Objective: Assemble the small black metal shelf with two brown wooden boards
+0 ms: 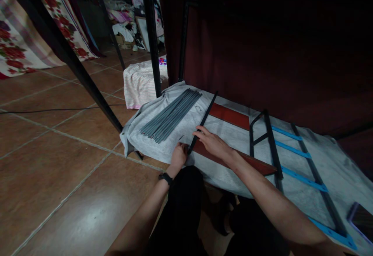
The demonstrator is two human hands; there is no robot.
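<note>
A thin black metal bar lies slantwise across the left ends of two reddish-brown boards. My right hand grips it around its middle, with the fingers bent over it. The nearer board passes partly under my right forearm; the farther board lies flat beyond. At the bar's near end, the fingers of my left hand are curled closed, and what they pinch is hidden. A small metal pin-like piece lies just beyond them. To the right, a black frame stands against the boards' ends.
A bundle of grey metal rods and some small hardware rest on the grey cloth. Blue slats join black bars on the right, near a phone. Black poles rise at the left.
</note>
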